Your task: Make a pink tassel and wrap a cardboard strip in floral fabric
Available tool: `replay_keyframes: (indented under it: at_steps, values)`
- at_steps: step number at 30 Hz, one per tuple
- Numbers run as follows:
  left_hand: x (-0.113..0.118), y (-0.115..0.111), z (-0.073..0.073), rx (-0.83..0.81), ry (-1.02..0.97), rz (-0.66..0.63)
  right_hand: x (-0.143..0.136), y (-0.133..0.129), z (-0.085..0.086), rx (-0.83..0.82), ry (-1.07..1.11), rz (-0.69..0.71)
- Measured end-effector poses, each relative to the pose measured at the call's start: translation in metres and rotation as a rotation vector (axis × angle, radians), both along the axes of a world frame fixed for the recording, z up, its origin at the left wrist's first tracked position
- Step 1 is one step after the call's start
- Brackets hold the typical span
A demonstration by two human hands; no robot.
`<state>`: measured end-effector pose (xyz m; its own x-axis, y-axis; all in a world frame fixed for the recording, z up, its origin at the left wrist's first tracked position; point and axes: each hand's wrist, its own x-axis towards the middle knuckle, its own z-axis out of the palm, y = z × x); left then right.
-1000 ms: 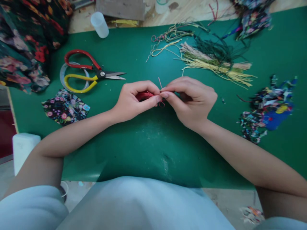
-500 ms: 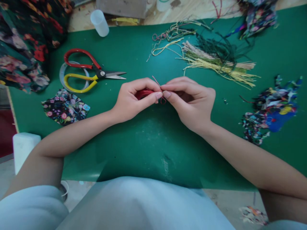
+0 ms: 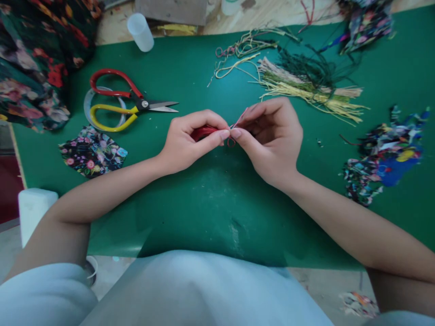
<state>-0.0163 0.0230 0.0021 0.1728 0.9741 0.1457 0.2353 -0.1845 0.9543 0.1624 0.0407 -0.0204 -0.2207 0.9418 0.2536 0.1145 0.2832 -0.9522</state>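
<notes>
Over the middle of the green mat (image 3: 190,203) my two hands meet at the fingertips. My left hand (image 3: 197,140) is closed around a bundle of red thread (image 3: 203,132), pinching it between thumb and forefinger. A small red loop (image 3: 231,142) hangs below the pinch. My right hand (image 3: 273,140) has its thumb against the left fingertips, and a pinkish-red thread end (image 3: 242,116) runs up along its forefinger. Its other fingers are curled and partly hidden. Left of my hands lie scissors (image 3: 144,104) with one red and one yellow handle.
Bundles of yellow and green strands (image 3: 306,93) lie at the back right. Patterned fabric scraps (image 3: 384,156) are piled at the right. A floral cloth piece (image 3: 93,151) lies by a roll of tape (image 3: 89,106) on the left. A white cup (image 3: 140,32) stands behind.
My right forefinger has lifted away from the thumb and up. The thread end, which pointed up to the left, now leans right against that finger. My left hand stays put.
</notes>
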Motion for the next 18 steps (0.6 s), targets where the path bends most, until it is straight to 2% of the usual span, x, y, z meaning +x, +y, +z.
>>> replay_keyframes:
  at_steps: [6, 10, 18]
  values:
    - [0.000, -0.001, 0.000, 0.006, -0.013, 0.011, 0.001, 0.001, 0.003, 0.143, -0.077, -0.095]
    - [0.000, -0.001, 0.000, 0.012, -0.019, 0.022, 0.003, -0.001, 0.009, 0.176, -0.164, -0.067]
    - [0.001, -0.001, -0.001, 0.033, -0.052, 0.006, 0.001, -0.003, 0.012, 0.201, -0.134, -0.049]
